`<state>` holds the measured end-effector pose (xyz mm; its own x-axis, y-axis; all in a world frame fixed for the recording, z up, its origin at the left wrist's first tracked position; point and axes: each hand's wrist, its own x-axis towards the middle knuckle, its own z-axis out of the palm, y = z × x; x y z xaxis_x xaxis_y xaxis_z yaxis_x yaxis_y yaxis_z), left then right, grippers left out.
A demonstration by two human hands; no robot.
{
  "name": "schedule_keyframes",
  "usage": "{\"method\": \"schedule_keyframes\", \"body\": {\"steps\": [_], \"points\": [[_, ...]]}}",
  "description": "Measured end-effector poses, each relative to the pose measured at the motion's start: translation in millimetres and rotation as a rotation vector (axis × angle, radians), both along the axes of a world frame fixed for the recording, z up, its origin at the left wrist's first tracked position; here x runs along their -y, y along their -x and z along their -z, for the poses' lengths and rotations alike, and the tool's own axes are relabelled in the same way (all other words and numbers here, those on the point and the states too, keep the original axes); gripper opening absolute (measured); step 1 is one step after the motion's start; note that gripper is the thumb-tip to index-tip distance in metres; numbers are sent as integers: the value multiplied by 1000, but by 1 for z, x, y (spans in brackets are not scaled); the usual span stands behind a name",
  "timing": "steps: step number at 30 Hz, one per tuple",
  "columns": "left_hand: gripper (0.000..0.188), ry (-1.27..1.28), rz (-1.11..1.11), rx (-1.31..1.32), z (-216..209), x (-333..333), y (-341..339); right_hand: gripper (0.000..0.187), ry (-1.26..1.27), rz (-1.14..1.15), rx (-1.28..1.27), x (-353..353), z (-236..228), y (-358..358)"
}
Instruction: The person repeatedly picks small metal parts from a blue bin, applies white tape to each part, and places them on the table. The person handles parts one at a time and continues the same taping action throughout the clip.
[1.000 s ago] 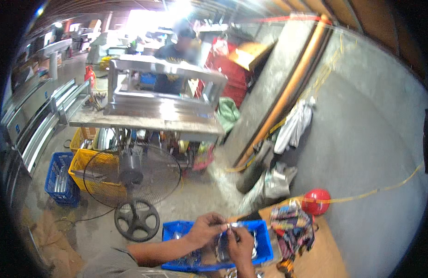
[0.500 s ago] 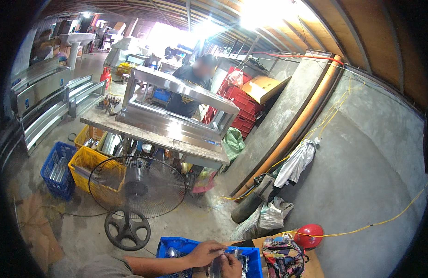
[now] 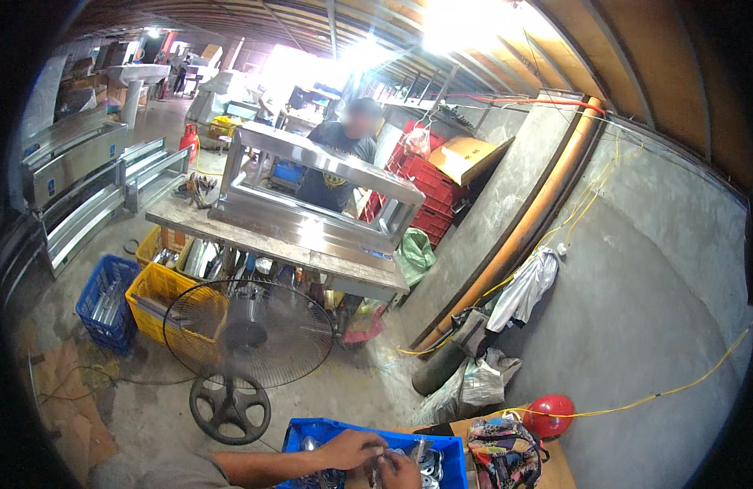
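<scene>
At the bottom of the picture, my left hand point(image 3: 354, 450) and my right hand point(image 3: 399, 470) meet over a blue plastic bin point(image 3: 455, 461). The fingers of both are closed and pinched together at one spot. Whatever lies between them is small and mostly covered by the fingers, so I cannot make it out. Shiny ring-shaped metal parts point(image 3: 431, 470) lie in the bin to the right of my hands. More shiny pieces point(image 3: 310, 443) show at its left end, partly behind my left forearm.
A patterned backpack point(image 3: 504, 453) and a red round object point(image 3: 549, 416) sit right of the bin. Ahead stands a black fan point(image 3: 248, 334), with yellow crates point(image 3: 160, 314) and a blue crate point(image 3: 106, 306) beyond. Past a workbench point(image 3: 287, 254) holding a steel frame point(image 3: 328, 163) stands another person point(image 3: 332, 186).
My hands have drawn closer together, and the translucent greyish piece that showed between them is now mostly hidden. The whole view has shifted slightly.
</scene>
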<state>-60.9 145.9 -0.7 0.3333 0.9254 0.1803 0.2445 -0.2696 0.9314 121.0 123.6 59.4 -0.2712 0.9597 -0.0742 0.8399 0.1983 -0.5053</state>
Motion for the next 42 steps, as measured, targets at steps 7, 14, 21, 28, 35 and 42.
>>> {"method": "schedule_keyframes", "body": {"steps": [7, 14, 21, 28, 35, 42], "points": [[35, 159, -19, 69, 12, -2, 10, 50, -9, -17, -57, 10, -4, 13], [33, 199, 19, 23, 19, 3, 21, 53, 47, -104, -175, 12, 6, 14], [31, 245, 53, 128, 53, 0, 13, 50, 193, -62, -260, 14, 1, 13], [28, 227, -18, 7, 44, 3, 12, 55, 85, -95, -172, 6, 35, 17], [34, 119, 12, -46, 39, 0, 19, 69, 103, 2, -162, 11, 40, 8], [34, -763, -150, -349, 62, 2, 8, 52, 4, -165, -169, 9, 26, 8]]}}
